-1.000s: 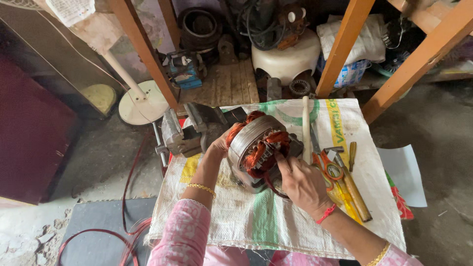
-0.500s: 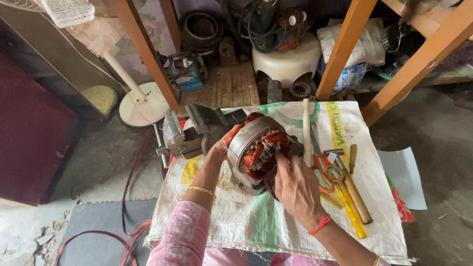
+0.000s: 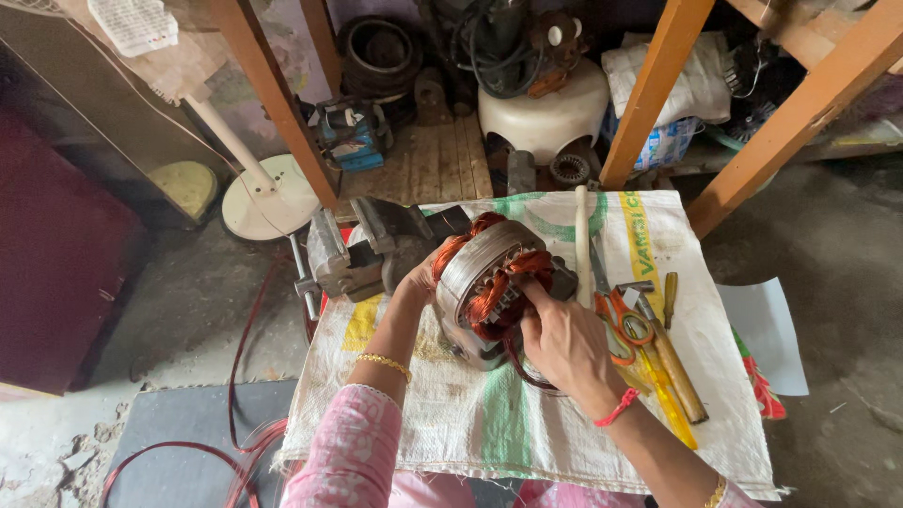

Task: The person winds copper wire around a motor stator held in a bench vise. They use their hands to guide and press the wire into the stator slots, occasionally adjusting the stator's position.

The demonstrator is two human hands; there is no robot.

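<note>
A round metal motor stator (image 3: 482, 268) with copper wire coils stands tilted on a white woven sack (image 3: 451, 414). My left hand (image 3: 416, 280) grips its left rim and steadies it. My right hand (image 3: 562, 343) rests against the front face, fingers pressing into the copper winding (image 3: 499, 292) in the bore. A dark loop of wire hangs below the stator near my right palm.
A grey bench vise (image 3: 353, 254) sits left of the stator. Orange scissors (image 3: 616, 320), a hammer (image 3: 663, 353), a yellow screwdriver (image 3: 668, 395) and a white stick (image 3: 583, 240) lie to the right. Wooden legs (image 3: 649, 94), a fan base (image 3: 268, 198) and clutter stand behind. Red wire (image 3: 235, 442) trails on the floor.
My right hand has shifted slightly lower and left against the stator's face. The stator has turned a little; my left hand keeps its hold on the rim.
</note>
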